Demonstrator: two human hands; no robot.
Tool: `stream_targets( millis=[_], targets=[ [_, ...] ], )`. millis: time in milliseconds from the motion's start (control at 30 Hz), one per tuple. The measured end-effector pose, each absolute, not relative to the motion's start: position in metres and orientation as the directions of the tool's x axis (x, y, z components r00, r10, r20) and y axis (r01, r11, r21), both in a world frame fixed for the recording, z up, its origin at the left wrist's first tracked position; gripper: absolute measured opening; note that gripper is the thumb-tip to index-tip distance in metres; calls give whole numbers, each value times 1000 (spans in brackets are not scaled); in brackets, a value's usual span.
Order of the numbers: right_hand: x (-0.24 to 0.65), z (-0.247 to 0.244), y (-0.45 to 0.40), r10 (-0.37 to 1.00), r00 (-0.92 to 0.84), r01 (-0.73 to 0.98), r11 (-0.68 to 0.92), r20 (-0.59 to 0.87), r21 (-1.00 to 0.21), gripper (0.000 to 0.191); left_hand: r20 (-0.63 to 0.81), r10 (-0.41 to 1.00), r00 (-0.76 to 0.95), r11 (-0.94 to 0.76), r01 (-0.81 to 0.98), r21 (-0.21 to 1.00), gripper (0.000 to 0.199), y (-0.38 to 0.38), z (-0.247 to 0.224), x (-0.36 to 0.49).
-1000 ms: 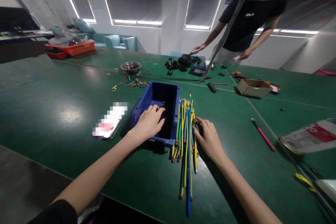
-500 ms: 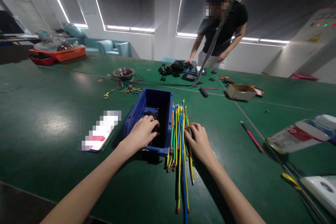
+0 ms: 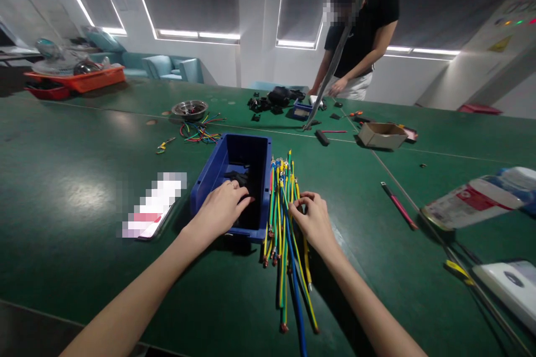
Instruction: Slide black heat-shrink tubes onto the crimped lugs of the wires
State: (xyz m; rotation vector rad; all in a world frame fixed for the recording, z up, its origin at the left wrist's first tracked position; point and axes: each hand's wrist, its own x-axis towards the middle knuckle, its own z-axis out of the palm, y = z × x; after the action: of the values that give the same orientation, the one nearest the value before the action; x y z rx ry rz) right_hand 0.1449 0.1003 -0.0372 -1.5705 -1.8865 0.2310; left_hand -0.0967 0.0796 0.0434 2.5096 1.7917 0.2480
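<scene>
My left hand (image 3: 224, 203) reaches over the near left side of a blue plastic bin (image 3: 268, 178). Its fingers curve down inside, thumb slightly apart, close to black parts (image 3: 238, 177) in the bin; the fingertips are partly hidden. Right of the bin lies a bundle of cables (image 3: 276, 217), yellow-green, blue and yellow, with metal lugs at several far ends and bare copper at near ends. My right hand (image 3: 314, 216) is at the bundle's right side, thumb and index finger pinched on a yellow-green cable (image 3: 302, 279).
A phone (image 3: 157, 212) lies left of the bin. Behind are a metal bowl (image 3: 190, 110), thin wires (image 3: 199, 133) and black parts (image 3: 268, 103). Rightward stand a cardboard box (image 3: 382, 136), a red marker-like stick (image 3: 400, 206) and a plastic jar (image 3: 473, 201). A person (image 3: 360, 33) stands across the table.
The near ends of a blue and a yellow-green cable have swung right, and my right thumb and index finger have drawn together. My left hand stays in the bin. The view has shifted slightly.
</scene>
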Motion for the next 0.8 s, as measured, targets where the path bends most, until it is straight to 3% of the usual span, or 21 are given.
stream_targets(
  millis=[233,500,633,800],
  targets=[
    [152,-31,101,948,-36,689,252,315,-680,34,106,942,319,-331,935,128,27,79,45,-97],
    [156,-14,97,970,97,391,168,222,-905,35,159,946,283,-303,946,117,21,78,44,-96],
    [157,5,87,959,169,226,188,228,-956,34,163,953,256,-278,952,129,21,77,42,-97],
    [160,13,83,940,269,160,171,210,-972,35,139,958,250,-270,952,145,25,77,41,-99]
  ],
)
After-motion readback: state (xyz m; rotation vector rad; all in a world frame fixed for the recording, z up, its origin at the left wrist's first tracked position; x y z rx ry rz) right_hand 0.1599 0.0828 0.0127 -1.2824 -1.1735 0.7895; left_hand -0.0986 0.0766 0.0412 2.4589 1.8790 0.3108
